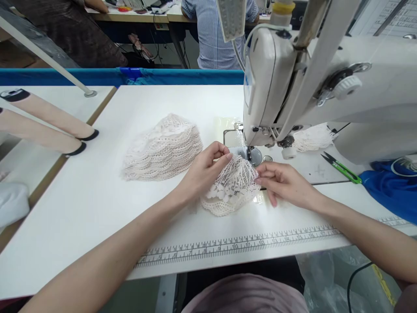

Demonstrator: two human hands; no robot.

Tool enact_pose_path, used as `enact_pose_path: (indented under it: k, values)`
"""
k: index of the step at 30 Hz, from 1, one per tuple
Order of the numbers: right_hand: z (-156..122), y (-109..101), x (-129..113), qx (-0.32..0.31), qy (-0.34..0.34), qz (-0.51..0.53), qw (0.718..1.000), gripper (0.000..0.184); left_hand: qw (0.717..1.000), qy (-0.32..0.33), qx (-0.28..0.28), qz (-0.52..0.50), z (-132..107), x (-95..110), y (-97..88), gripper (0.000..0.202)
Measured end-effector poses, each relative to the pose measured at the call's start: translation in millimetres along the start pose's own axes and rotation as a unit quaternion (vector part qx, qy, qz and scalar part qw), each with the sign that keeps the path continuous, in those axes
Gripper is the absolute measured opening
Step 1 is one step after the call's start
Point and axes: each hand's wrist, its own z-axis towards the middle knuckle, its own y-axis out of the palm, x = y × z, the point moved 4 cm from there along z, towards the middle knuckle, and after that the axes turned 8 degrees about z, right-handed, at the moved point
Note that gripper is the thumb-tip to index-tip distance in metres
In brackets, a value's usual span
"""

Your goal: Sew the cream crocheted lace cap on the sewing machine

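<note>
A cream lace piece lies in front of the needle area of a white sewing machine. My left hand pinches its upper left edge between thumb and fingers. At the right edge of the lace, my right hand also pinches it, with the lower fingers curled loosely. The presser foot is just beyond the lace's far edge; whether the lace reaches under it I cannot tell. To the left of my hands rests a stack of similar lace pieces.
Green-handled thread snips and blue cloth lie at the right. More lace sits behind the needle area. A printed ruler runs along the front edge. Two beige padded rolls are at the left. A person in a striped shirt sits beyond.
</note>
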Motion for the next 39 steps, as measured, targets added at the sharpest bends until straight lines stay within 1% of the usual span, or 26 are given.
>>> enact_pose_path:
  k: [2,3,5,7,8,10,13,17,19,23,25,27,29,32,35,39]
  values:
    - [2,0,0,0.000,-0.009,0.036,0.999,0.022,0.999,-0.015,-0.016,-0.025,-1,1,-0.5,0.022]
    - [2,0,-1,0.006,-0.017,0.036,0.999,0.023,0.998,-0.021,-0.035,-0.043,-2,2,0.3,0.022]
    - [3,1,-3,0.028,-0.042,-0.003,0.999,0.022,0.994,-0.016,-0.086,-0.064,-4,5,3.4,0.028]
    - [3,1,-4,0.051,-0.061,-0.060,0.995,0.022,0.990,0.007,-0.132,-0.039,-5,9,7.3,0.039]
    - [2,1,-5,0.059,-0.069,-0.079,0.993,0.023,0.989,0.017,-0.144,-0.015,-6,10,8.9,0.040]
    - [2,2,-7,0.060,-0.081,-0.091,0.991,0.023,0.987,0.024,-0.158,0.019,-6,12,11.6,0.029]
    - [3,0,-8,0.058,-0.093,-0.079,0.991,0.026,0.986,0.008,-0.168,0.004,-7,12,13.8,0.017]
    - [3,-4,-6,0.065,-0.086,-0.079,0.991,0.027,0.989,-0.002,-0.148,-0.014,-9,15,12.5,0.019]
    - [3,-3,-5,0.061,-0.078,-0.060,0.993,0.025,0.990,-0.002,-0.141,-0.014,-10,17,12.1,0.016]
    - [3,0,-2,0.039,-0.075,0.004,0.996,0.024,0.987,-0.004,-0.158,-0.021,-13,19,14.7,0.007]
    - [4,2,-1,0.022,-0.074,0.036,0.996,0.024,0.987,-0.006,-0.161,-0.017,-15,18,17.5,0.013]
    - [3,3,0,0.010,-0.071,0.056,0.996,0.026,0.990,0.002,-0.142,-0.002,-16,17,20.3,0.017]
    - [3,5,-1,0.009,-0.071,0.044,0.996,0.033,0.993,0.017,-0.111,0.026,-18,17,23.4,0.019]
    - [1,7,-4,0.026,-0.083,-0.039,0.995,0.041,0.994,0.046,-0.067,0.074,-22,17,28.1,0.018]
    - [1,6,-7,0.050,-0.109,-0.105,0.987,0.033,0.990,0.084,-0.034,0.105,-24,20,29.1,0.018]
    - [2,-1,-7,0.093,-0.131,-0.085,0.983,0.019,0.983,0.124,-0.019,0.136,-24,22,25.6,0.018]
